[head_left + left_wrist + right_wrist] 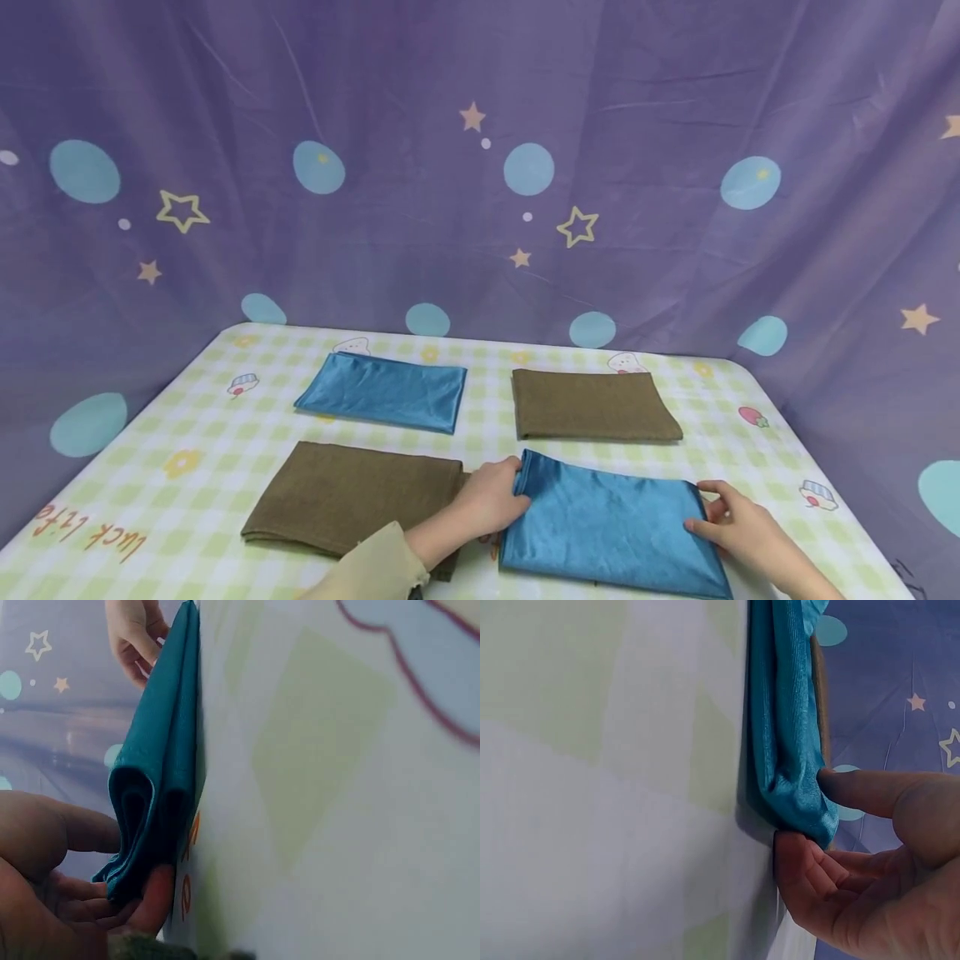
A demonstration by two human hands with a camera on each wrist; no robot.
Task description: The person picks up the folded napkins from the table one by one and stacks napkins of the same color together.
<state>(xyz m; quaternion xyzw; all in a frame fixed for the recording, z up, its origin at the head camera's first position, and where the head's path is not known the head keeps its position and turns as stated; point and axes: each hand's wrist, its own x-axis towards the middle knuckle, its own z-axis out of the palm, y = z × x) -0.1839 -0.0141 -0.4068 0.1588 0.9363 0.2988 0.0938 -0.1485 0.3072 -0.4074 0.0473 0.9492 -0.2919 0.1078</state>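
Observation:
A shiny blue cloth, folded into a flat rectangle, lies at the front right of the table. My left hand pinches its left edge, with the thumb above and fingers tucked beneath; in the left wrist view the rolled layers of the fold show beside the left hand. At the opposite edge my right hand holds the far right side. The right wrist view shows the right hand with its thumb on top of the cloth and fingertips at its underside, close to the tabletop.
A folded brown cloth lies at the front left, partly behind my left forearm. Another blue cloth is at the back left, and another brown cloth at the back right. A checked tablecloth covers the table; a purple curtain hangs behind.

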